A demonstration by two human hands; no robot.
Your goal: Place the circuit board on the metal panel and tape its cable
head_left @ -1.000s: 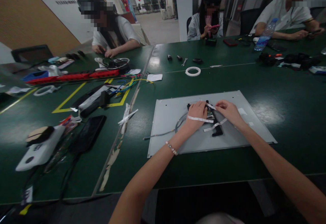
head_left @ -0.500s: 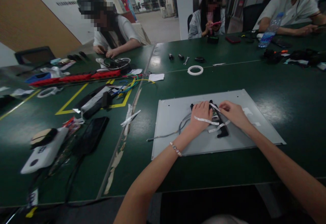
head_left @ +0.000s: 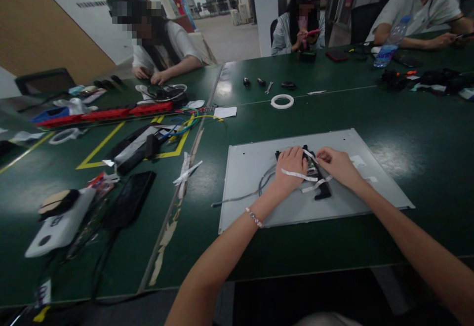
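My left hand (head_left: 291, 168) lies flat over a black plastic bracket (head_left: 324, 191), fingers stretched out and pointing away from me. It hides much of that part and a small board-like piece inside it. Thumb and forefinger of my right hand (head_left: 336, 166) pinch a thin strip of white tape (head_left: 310, 155) at the bracket's far right. A second white strip (head_left: 298, 174) crosses the back of my left hand, and another strip (head_left: 317, 185) lies over the bracket. A grey cable (head_left: 240, 198) runs out leftward. Everything rests on a pale grey panel (head_left: 240, 178).
On the green table (head_left: 192, 247) lie a tape roll (head_left: 282, 101), a small wrench (head_left: 269, 87), a dark phone-like device (head_left: 129, 200), a white power bank (head_left: 61, 227) and a red strip (head_left: 111, 114). A water bottle (head_left: 392, 44) stands far right. Three people sit opposite.
The camera view has shifted slightly, so the scene sits a little further left. Both hands keep nearly the same pose on the bracket and tape.
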